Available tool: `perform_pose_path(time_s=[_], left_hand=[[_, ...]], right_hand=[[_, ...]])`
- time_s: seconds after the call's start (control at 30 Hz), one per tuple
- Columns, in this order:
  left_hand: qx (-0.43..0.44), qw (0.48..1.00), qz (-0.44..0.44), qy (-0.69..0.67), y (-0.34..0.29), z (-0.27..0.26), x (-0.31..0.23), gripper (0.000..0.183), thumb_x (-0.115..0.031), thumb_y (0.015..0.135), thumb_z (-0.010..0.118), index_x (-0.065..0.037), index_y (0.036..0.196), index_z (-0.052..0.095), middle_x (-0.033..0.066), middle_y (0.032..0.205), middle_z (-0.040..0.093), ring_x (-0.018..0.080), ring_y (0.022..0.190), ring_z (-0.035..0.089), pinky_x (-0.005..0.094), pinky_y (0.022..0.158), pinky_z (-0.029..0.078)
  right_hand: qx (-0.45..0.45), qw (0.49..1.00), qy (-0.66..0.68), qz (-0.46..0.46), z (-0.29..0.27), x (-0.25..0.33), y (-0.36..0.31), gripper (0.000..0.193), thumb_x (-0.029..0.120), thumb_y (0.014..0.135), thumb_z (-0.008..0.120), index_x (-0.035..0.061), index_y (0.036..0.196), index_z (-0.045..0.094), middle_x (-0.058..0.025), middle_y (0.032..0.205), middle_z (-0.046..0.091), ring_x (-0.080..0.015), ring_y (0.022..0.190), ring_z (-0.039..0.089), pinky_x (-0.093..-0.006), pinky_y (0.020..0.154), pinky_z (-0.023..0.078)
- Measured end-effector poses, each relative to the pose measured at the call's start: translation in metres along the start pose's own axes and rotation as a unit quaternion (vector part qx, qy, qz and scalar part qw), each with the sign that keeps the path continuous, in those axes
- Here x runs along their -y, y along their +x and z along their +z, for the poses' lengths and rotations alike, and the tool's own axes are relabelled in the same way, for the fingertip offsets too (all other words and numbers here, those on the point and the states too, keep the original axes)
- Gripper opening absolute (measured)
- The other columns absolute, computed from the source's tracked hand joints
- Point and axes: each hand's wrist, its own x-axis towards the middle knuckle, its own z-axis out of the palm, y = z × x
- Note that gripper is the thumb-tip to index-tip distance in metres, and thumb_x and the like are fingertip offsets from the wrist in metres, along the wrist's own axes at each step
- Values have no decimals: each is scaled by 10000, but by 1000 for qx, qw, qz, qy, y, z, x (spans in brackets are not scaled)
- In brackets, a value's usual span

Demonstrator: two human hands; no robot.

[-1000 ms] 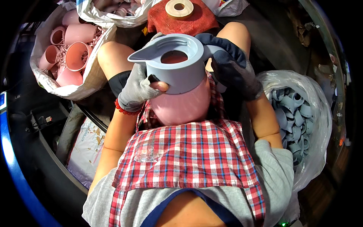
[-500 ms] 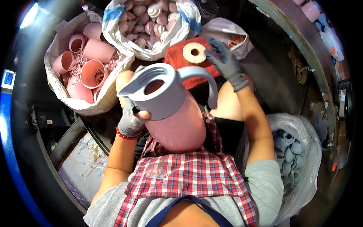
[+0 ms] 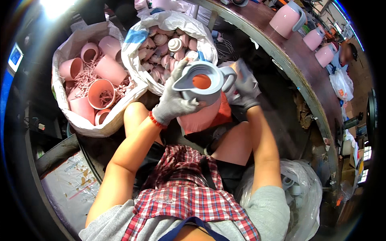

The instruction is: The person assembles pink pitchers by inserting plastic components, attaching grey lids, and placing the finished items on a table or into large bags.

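A pink pitcher (image 3: 211, 96) with a grey-blue collar, spout and handle stands about upright before me, its spout toward the left. My left hand (image 3: 175, 96), in a grey glove, wraps round the collar below the spout. Through the open top the inside looks orange. My right hand (image 3: 246, 86), also gloved, is just right of the handle and smeared by motion; whether it holds anything is unclear. Behind the pitcher's lower body shows a red cloth-like surface (image 3: 226, 110), mostly covered. Whether the pitcher's base rests on it is hidden.
At the far left a white sack (image 3: 66, 112) holds pink cups and shredded paper. Beside it another sack (image 3: 130, 54) holds pink and white lids. A clear bag (image 3: 309, 201) of grey parts stands at my right. Pink pitchers (image 3: 283, 20) line the curved table (image 3: 297, 60).
The pitcher has moved forward off my lap and stands straighter. My left hand has shifted up to its collar. My right hand has left the cream ring, which is out of sight now.
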Motion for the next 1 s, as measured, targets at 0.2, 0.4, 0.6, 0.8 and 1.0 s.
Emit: perform_pose_path(time_s=[0.2, 0.4, 0.6, 0.8, 1.0], left_hand=[[25, 998, -54, 17, -3, 2, 71, 1184, -328, 567, 869, -5, 1455, 154, 138, 1368, 406, 235, 1278, 386, 373, 1084, 268], [60, 986, -35, 149, -10, -4, 74, 1256, -387, 556, 859, 61, 1437, 84, 241, 1444, 253, 322, 1362, 240, 366, 1124, 199], [91, 944, -83, 307, -39, -8, 73, 1209, -437, 551, 823, 37, 1437, 150, 282, 1457, 227, 376, 1378, 219, 390, 1126, 197], [34, 963, -86, 254, -43, -9, 75, 1081, -400, 578, 802, 7, 1413, 247, 233, 1406, 338, 342, 1318, 340, 398, 1086, 275], [-68, 978, -189, 58, -60, -51, -1, 1029, -194, 652, 831, -6, 1428, 183, 98, 1281, 430, 166, 1108, 466, 274, 867, 448]], right_hand=[[-92, 973, -30, -209, -88, 200, 65, 484, 194, 911, 576, 7, 1340, 452, -115, 1371, 466, -208, 1205, 483, -311, 1024, 370], [123, 896, -343, -252, 2, 175, 0, 743, 515, 703, 710, 86, 1277, 512, -147, 1169, 540, -332, 1026, 552, -424, 880, 432], [142, 897, -344, -240, 11, 168, 2, 748, 524, 717, 671, 132, 1325, 477, -115, 1209, 514, -315, 1046, 534, -431, 866, 446], [134, 987, 26, -81, 3, 147, 13, 655, 308, 814, 699, 40, 1346, 426, -144, 1316, 465, -262, 1187, 478, -365, 990, 393], [-26, 999, -36, -26, 36, 36, -20, 776, 305, 779, 736, -44, 1356, 350, -204, 1360, 427, -338, 1239, 434, -373, 1054, 334]])
